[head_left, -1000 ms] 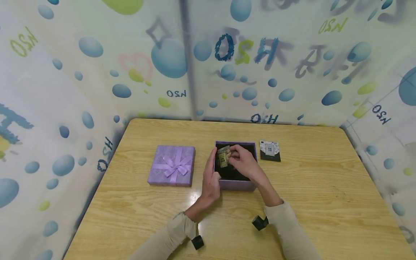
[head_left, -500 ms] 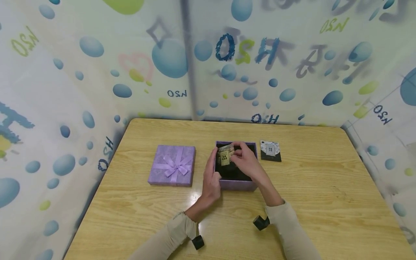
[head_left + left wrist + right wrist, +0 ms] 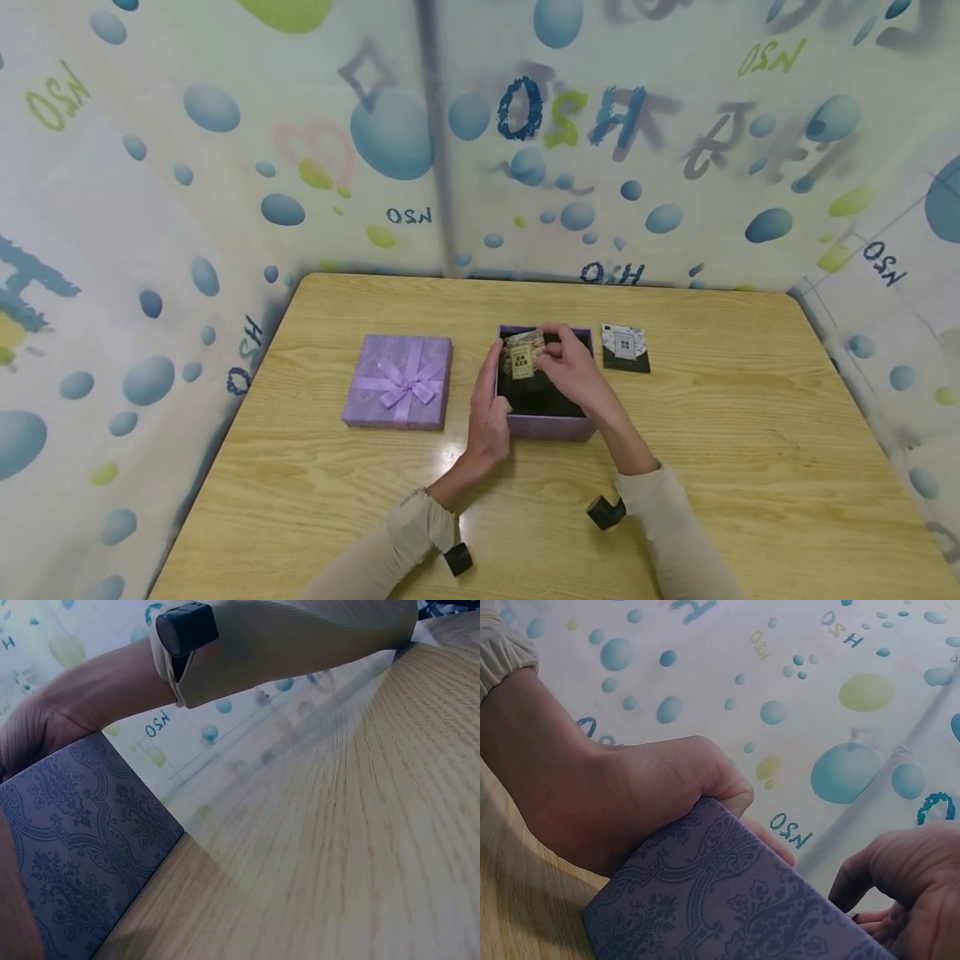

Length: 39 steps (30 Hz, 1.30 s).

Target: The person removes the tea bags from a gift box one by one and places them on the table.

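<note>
Our right hand (image 3: 579, 375) pinches the right edge of a small flat packet (image 3: 521, 358), with the thumb and fingertips pressed together on it. That packet has a busy picture and a yellow label with dark marks. It tips a little, over the black inside of the purple box (image 3: 551, 428). We cannot tell if it touches the bottom. Our left hand (image 3: 489, 421) is clamped on the left side of the box. Its fingers lie along the side, and its thumb bends at the near left corner. From the wrists, we see swirly flower shapes on the outside of the box. Just right of the box lies a 2nd packet (image 3: 626, 348), flat, black and white, with a pale label. Left of the box, apart from it, sits the purple lid (image 3: 397, 382) with its ribbon bow (image 3: 407, 390). Our 2 sleeves (image 3: 678, 525) are light tan, with a black block (image 3: 606, 512) by each cuff. Under everything is the yellow wood table (image 3: 750, 467). Behind it, the pale wall (image 3: 660, 175) shows blue and green drops and backward letters.
</note>
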Motion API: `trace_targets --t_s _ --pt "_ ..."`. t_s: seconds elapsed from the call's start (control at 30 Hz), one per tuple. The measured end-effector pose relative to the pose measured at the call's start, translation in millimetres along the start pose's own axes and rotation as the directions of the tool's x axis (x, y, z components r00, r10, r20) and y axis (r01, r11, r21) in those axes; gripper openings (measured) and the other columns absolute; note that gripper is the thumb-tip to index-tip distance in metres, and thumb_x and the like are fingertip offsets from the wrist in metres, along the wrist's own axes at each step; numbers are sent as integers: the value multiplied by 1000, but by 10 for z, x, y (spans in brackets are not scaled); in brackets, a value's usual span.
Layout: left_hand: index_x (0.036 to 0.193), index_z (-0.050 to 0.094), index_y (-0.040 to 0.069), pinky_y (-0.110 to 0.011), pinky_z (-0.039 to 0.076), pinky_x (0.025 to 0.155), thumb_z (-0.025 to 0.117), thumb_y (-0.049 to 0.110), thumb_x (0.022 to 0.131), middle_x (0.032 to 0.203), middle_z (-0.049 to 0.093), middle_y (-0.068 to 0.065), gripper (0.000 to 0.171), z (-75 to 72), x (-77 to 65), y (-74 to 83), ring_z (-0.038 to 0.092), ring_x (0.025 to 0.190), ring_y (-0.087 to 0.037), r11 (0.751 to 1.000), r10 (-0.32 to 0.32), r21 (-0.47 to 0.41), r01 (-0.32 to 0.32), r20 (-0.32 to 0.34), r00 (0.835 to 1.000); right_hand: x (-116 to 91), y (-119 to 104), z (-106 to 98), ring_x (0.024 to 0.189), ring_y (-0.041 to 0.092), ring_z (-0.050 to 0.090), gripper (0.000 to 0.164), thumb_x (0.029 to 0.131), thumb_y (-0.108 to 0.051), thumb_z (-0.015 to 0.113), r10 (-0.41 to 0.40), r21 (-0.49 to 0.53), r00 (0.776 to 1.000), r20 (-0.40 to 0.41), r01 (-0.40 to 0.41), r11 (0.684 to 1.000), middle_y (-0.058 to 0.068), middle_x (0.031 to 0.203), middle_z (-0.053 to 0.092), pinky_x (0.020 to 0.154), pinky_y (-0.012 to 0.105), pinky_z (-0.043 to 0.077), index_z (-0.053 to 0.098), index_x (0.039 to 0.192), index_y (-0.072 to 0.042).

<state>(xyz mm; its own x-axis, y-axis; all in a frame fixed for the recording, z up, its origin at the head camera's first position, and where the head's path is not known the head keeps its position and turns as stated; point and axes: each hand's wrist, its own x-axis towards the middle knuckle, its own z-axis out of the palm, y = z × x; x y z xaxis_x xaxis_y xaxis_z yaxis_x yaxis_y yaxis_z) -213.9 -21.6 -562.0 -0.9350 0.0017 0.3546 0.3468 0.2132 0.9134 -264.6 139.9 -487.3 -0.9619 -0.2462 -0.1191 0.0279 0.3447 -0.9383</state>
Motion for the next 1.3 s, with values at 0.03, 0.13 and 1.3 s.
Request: trace_targets --t_s 0.03,0.13,1.3 --pt "167 24 14 -57 23 122 30 -2 79 172 25 -4 90 -1 0 2 20 158 -21 1000 -4 -1 4 2 1000 -4 -3 -7 111 33 66 53 103 -9 55 -4 2 1000 -1 4 1000 25 124 67 92 43 52 39 153 -1" --pt "167 24 14 -55 23 123 31 -2 78 172 26 -4 91 -4 0 5 21 158 -20 1000 -12 0 12 3 1000 -14 -13 -24 111 32 65 52 103 -8 54 -10 19 1000 -4 10 1000 25 124 67 93 43 52 40 152 -2" --pt "167 24 13 -51 20 125 30 -2 80 172 26 -7 89 12 14 -8 21 159 -26 1000 1 14 -1 -7 1000 -86 -127 -420 85 18 48 46 106 -7 50 -29 96 996 -89 37 995 11 96 62 85 32 42 44 150 0"
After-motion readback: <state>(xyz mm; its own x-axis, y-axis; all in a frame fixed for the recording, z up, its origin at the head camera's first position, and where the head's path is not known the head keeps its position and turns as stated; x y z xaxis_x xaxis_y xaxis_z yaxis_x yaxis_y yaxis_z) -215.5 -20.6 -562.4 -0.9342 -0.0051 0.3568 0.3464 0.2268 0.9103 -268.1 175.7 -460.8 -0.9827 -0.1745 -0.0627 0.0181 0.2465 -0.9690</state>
